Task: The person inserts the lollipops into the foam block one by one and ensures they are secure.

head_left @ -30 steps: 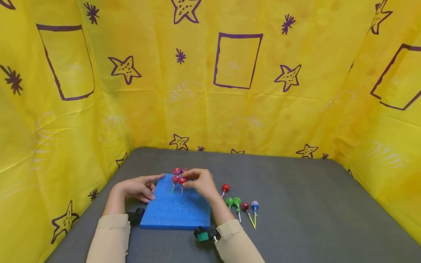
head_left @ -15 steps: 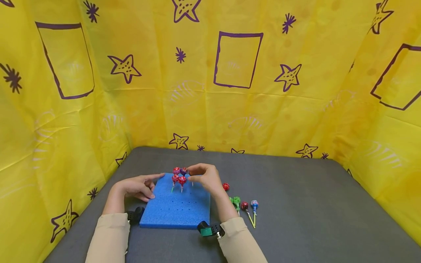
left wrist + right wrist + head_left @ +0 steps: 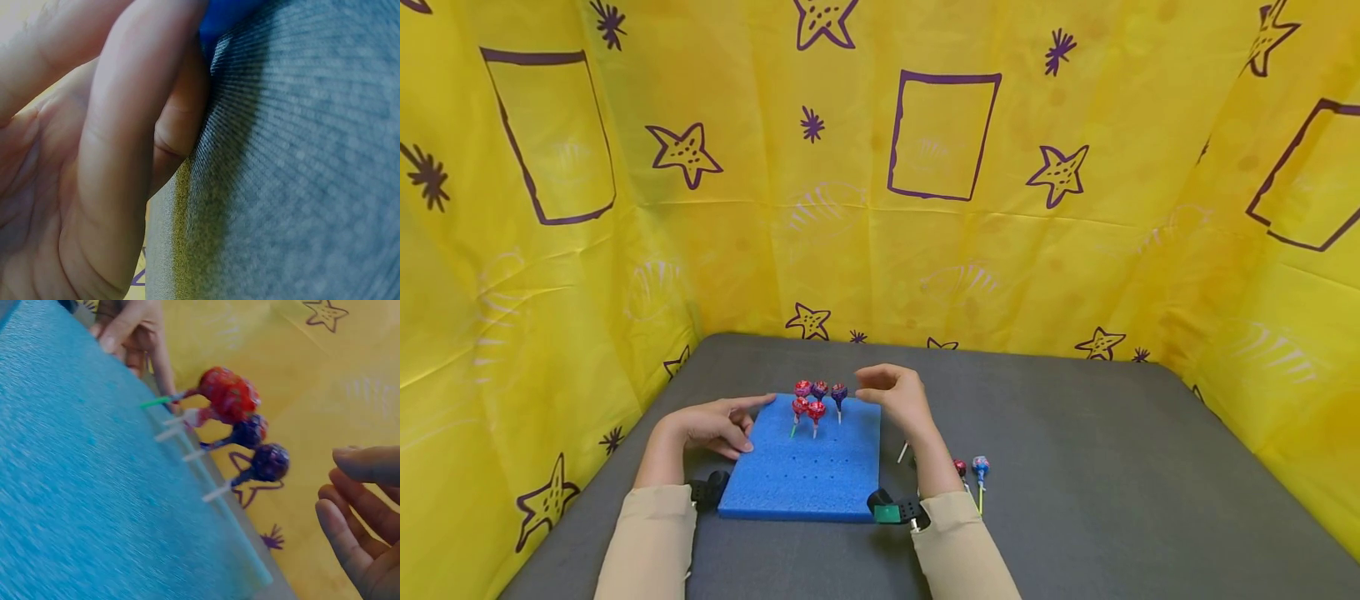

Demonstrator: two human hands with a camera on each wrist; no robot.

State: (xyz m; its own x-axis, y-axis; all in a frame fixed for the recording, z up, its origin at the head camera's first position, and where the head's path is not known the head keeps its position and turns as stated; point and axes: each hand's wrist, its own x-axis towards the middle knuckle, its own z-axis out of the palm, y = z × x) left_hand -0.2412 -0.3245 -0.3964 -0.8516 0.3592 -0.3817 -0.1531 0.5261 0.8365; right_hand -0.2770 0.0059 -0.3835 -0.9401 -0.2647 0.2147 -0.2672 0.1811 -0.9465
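A blue foam board (image 3: 805, 496) lies on the dark table, with rows of small holes in its top. Several wrapped lollipops stand in its far part: a front pair of red lollipops (image 3: 816, 410), and behind them a red-and-pink lollipop (image 3: 803, 389) and two purple ones, the rightmost purple lollipop (image 3: 839, 392) standing alone. My left hand (image 3: 718, 427) rests its fingers against the board's left edge and far-left corner. Just right of the rightmost purple lollipop, my right hand (image 3: 898, 400) is held in the air, apart from it. Nothing is between its fingers in the right wrist view.
Right of the board lie a blue lollipop (image 3: 981, 465) and a dark red lollipop (image 3: 960, 467), partly behind my right forearm. A white stick (image 3: 902, 452) shows beside the forearm. Yellow patterned cloth (image 3: 947, 275) surrounds the table's far side and flanks.
My right hand has let go of the rightmost purple lollipop, which now stands in the board in full view, and has moved right and away. My left hand has stayed put.
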